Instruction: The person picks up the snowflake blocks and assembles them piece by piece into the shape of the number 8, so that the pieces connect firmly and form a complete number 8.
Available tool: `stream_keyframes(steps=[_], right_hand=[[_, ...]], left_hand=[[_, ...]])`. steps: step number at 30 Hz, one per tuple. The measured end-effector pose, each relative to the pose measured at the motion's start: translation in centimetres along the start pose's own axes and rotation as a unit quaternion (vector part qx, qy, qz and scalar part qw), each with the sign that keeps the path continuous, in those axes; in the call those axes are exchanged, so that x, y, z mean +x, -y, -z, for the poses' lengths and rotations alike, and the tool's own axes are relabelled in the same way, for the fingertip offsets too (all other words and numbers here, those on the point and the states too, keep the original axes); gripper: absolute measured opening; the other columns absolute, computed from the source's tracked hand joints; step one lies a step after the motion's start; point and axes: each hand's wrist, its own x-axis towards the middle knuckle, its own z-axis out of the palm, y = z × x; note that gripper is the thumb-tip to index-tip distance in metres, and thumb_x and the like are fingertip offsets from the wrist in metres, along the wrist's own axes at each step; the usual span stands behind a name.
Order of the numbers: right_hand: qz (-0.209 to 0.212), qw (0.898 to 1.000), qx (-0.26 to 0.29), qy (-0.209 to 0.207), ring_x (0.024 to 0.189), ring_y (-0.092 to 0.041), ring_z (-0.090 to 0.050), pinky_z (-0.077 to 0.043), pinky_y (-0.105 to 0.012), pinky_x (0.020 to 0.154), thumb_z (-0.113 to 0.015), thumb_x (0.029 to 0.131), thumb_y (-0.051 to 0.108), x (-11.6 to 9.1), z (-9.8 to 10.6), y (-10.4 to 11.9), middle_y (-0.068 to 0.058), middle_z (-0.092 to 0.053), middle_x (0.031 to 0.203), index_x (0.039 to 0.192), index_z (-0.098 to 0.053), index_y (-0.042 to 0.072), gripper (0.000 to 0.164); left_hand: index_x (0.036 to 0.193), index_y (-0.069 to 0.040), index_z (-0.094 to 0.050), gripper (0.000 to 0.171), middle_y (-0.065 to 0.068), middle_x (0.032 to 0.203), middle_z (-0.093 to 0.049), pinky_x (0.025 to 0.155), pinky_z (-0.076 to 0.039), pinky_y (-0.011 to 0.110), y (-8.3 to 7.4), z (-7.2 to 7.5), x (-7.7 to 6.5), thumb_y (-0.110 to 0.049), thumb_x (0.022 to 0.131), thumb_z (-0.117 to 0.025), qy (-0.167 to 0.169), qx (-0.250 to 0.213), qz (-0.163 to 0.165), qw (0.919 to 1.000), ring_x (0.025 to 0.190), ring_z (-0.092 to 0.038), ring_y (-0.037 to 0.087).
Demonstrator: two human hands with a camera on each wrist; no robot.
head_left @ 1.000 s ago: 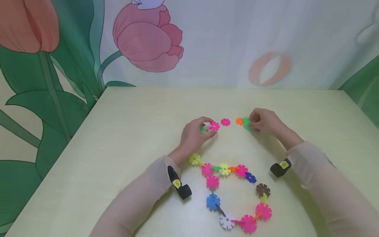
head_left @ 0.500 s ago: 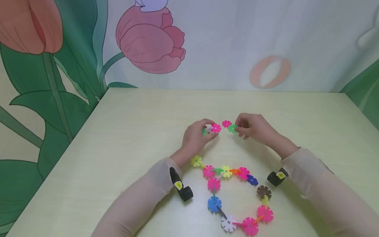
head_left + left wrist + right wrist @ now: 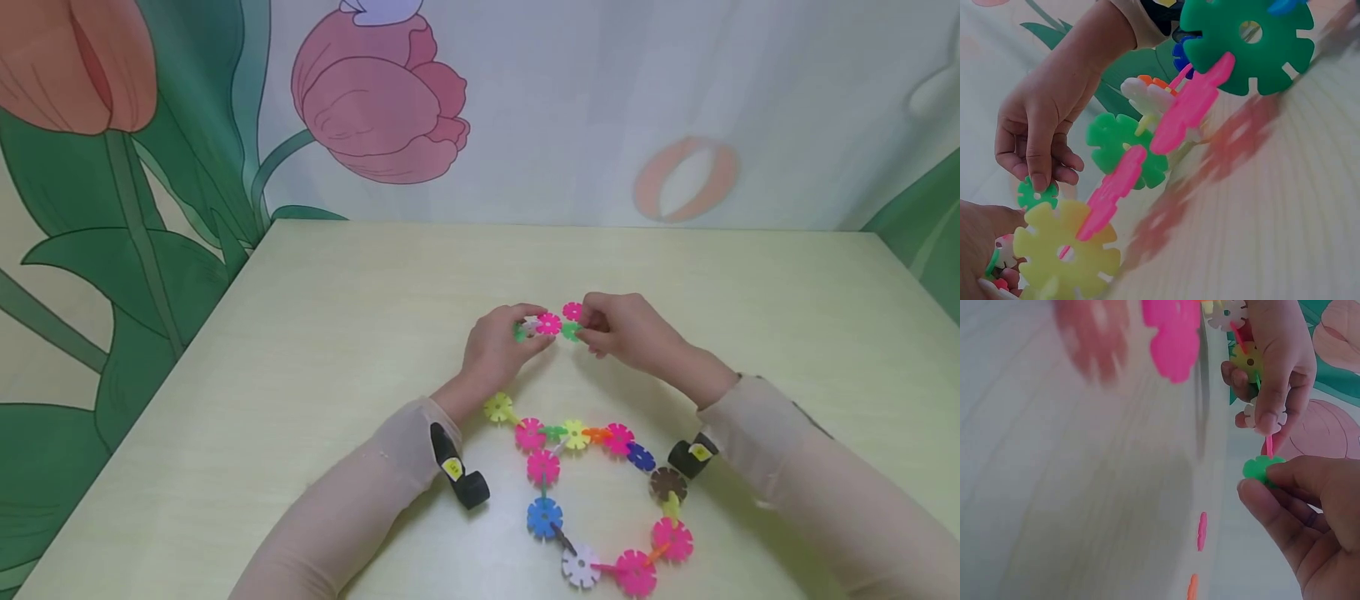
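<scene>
My left hand (image 3: 495,346) pinches a chain of notched, flower-shaped plastic discs near its end. A white disc (image 3: 1266,417) lies under its thumb, and a pink disc (image 3: 549,323) sticks out past the fingertips. Between thumb and fingers my right hand (image 3: 633,333) pinches a single green disc (image 3: 1263,470). In the right wrist view the green disc meets the edge of the pink one; whether their slots engage cannot be seen. More linked discs, including a yellow one (image 3: 1066,250) and a dark green one (image 3: 1250,44), fill the left wrist view.
A joined chain of discs (image 3: 543,467) curves across the pale table (image 3: 360,333) in front of me. A loose pink disc (image 3: 572,311) lies just beyond my hands. Beside it in the right wrist view is an orange disc (image 3: 1192,587), hidden in the head view.
My right hand has moved left with the green disc, passing over the orange disc, until it reaches the pink disc at my left hand. The left hand stays almost still.
</scene>
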Motion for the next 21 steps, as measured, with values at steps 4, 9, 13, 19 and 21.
stream_keyframes(steps=[4,9,13,19,21], right_hand=[[0.0,1.0,-0.009,-0.003,0.06,-0.013,-0.06,-0.05,-0.026,0.061,-0.067,0.087,0.005,0.1,-0.2,0.0,-0.004,-0.066,0.07,0.083,-0.056,0.006,0.012],[0.0,1.0,-0.009,-0.006,0.061,-0.014,-0.061,-0.05,-0.026,0.061,-0.067,0.087,0.006,0.2,-0.4,0.3,-0.005,-0.066,0.07,0.084,-0.056,0.005,0.011],[-0.002,1.0,-0.016,-0.014,0.063,-0.012,-0.064,-0.051,-0.025,0.062,-0.068,0.087,0.007,0.3,-0.6,0.6,-0.005,-0.068,0.072,0.084,-0.058,0.004,0.011],[-0.006,0.999,-0.015,-0.033,0.064,-0.015,-0.068,-0.051,-0.025,0.059,-0.067,0.088,0.005,0.3,-0.9,1.1,-0.008,-0.07,0.072,0.083,-0.058,0.002,0.011],[-0.009,0.999,-0.008,-0.033,0.064,-0.016,-0.069,-0.05,-0.023,0.057,-0.066,0.088,0.004,0.3,-1.1,1.3,-0.009,-0.07,0.073,0.083,-0.058,0.001,0.01]], left_hand=[[0.124,-0.023,-0.064,0.041,0.002,0.113,-0.066,0.081,-0.05,0.03,-0.1,0.1,-0.1,-0.03,0.085,-0.073,-0.002,0.004,0.0,1.0,0.097,-0.06,0.017],[0.124,-0.022,-0.065,0.041,0.002,0.113,-0.066,0.079,-0.049,0.029,-0.1,0.0,0.0,-0.03,0.085,-0.074,-0.004,0.003,-0.002,1.0,0.095,-0.059,0.017],[0.123,-0.021,-0.065,0.04,0.003,0.115,-0.066,0.085,-0.049,0.031,0.0,-0.1,0.0,-0.028,0.084,-0.074,-0.01,-0.018,0.003,0.9998,0.099,-0.059,0.018],[0.122,-0.019,-0.065,0.04,0.005,0.117,-0.065,0.093,-0.049,0.035,-0.1,-0.2,-0.2,-0.024,0.084,-0.075,-0.018,-0.051,0.013,0.9985,0.108,-0.059,0.021],[0.121,-0.018,-0.066,0.039,0.006,0.116,-0.066,0.093,-0.049,0.036,-0.2,-0.2,-0.3,-0.023,0.083,-0.076,-0.022,-0.057,0.011,0.9981,0.106,-0.059,0.021]])
